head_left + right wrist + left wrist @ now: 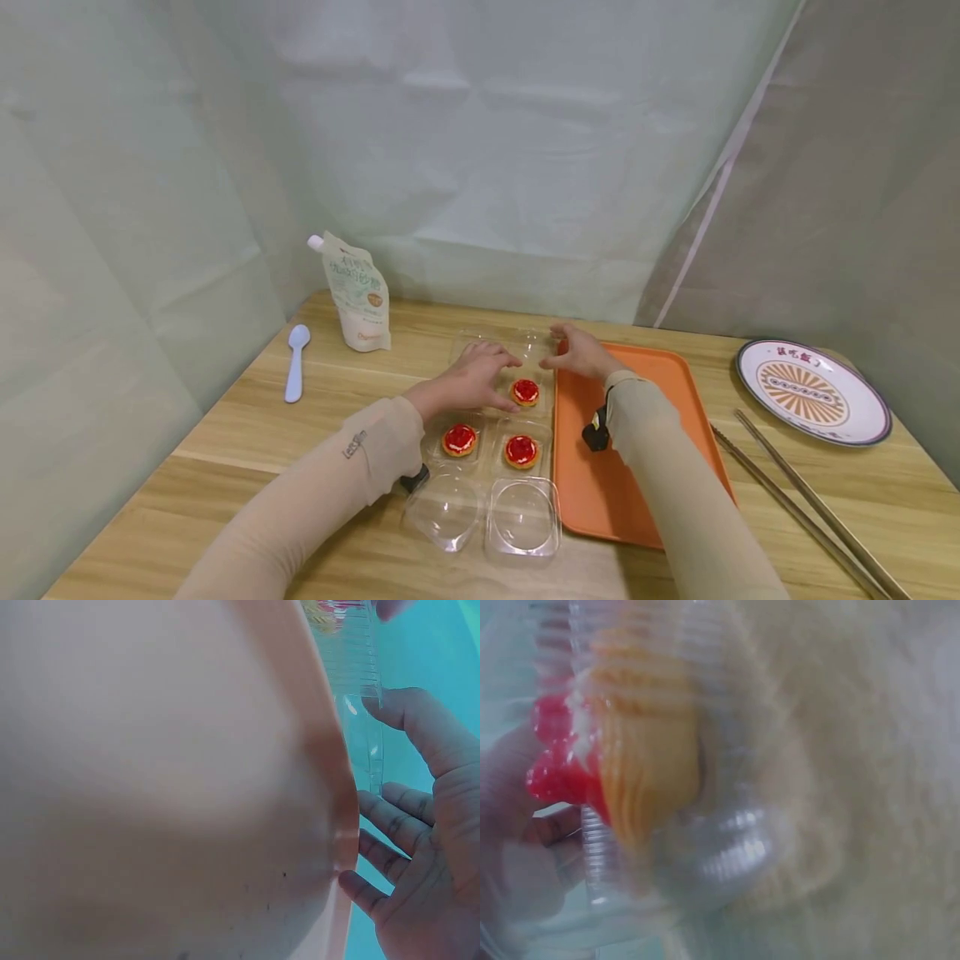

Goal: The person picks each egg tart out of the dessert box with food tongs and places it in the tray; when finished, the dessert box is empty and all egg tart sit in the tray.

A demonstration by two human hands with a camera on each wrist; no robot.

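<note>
Three red-topped tarts sit in clear plastic boxes: a back tart (525, 392), a left tart (460, 439) and a front tart (522, 451). My left hand (474, 377) is at the left side of the back box, thumb and fingers spread on either side of its tart. At the right edge of that box's raised clear lid (517, 342) is my right hand (581, 354), fingers apart. The right wrist view shows its thumb and fingertips right at the clear plastic (360, 735), beside the tray rim. A blurred tart (641, 750) shows through plastic in the left wrist view.
An orange tray (600, 500) lies under my right forearm. Two clear lids, a left lid (447, 510) and a right lid (523, 517), spread toward me. Around them are a spout pouch (358, 296), a blue spoon (295, 367), an oval plate (813, 392) and metal tongs (810, 500).
</note>
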